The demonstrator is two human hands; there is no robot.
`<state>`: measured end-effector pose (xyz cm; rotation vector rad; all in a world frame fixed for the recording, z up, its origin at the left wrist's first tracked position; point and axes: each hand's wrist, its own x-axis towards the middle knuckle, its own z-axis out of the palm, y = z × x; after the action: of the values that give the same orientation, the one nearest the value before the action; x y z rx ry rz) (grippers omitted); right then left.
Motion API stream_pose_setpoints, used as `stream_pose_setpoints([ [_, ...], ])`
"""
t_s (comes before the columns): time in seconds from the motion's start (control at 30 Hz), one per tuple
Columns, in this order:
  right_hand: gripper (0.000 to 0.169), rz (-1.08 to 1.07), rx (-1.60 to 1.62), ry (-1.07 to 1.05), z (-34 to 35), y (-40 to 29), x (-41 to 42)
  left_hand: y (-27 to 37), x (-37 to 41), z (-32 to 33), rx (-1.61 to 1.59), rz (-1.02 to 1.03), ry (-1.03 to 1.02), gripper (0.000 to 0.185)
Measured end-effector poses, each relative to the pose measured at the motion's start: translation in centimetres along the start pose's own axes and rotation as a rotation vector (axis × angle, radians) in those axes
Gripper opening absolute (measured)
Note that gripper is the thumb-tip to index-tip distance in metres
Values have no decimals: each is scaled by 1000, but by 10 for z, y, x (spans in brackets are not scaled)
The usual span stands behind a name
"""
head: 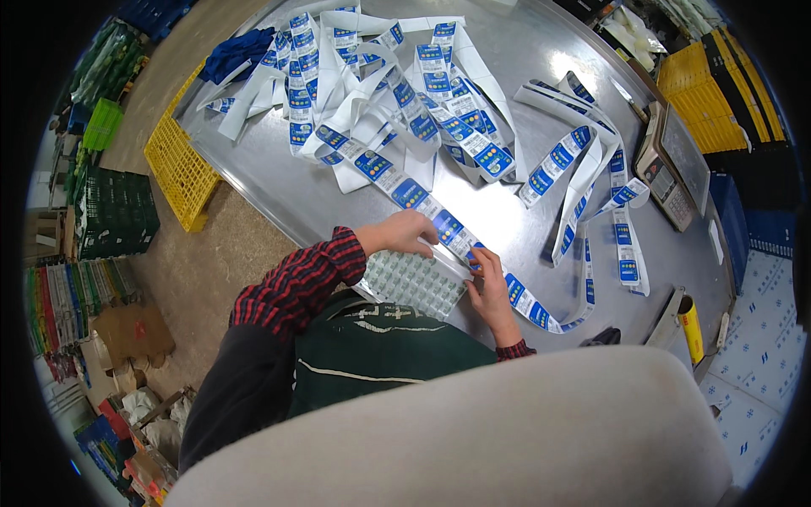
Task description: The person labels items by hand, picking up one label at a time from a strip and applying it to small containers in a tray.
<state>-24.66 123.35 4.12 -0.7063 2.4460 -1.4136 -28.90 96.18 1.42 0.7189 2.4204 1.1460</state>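
My left hand (405, 233) lies at the upper edge of a clear plastic bag with small green print (412, 279), its fingers bent over that edge. At the bag's upper right corner, my right hand (491, 288) has thumb and fingers close together; whether they pinch the bag or a label is not clear. Just beyond both hands runs a strip of blue and white printed labels (408, 193), passing under or beside my right fingers and curling away to the right. A large tangle of label strips (380, 95) covers the far part of the metal table (266, 184).
More label strips (564, 158) lie at the right, near a weighing scale (665, 165) and a knife (628, 100). A yellow roll (690, 329) stands at the near right. Blue cloth (237, 54) rests at the far left corner, above a yellow plastic crate (180, 171) beside the table.
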Motion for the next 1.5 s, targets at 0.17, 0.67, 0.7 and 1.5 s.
stream_pose_setpoints([
  [0.17, 63, 47, 64, -30, 4, 1, -6, -4, 4, 2, -45, -88, -101, 24],
  [0.67, 26, 489, 1286, 520, -16, 23, 21, -15, -34, -3, -328, -537, 403, 34],
  [0.7, 22, 520, 1293, 506, -12, 25, 22, -25, -41, -5, -386, -568, 573, 37],
  [1.5, 13, 53, 313, 169, -45, -115, 157, 85, 8, -101, -1015, -181, 748, 29],
])
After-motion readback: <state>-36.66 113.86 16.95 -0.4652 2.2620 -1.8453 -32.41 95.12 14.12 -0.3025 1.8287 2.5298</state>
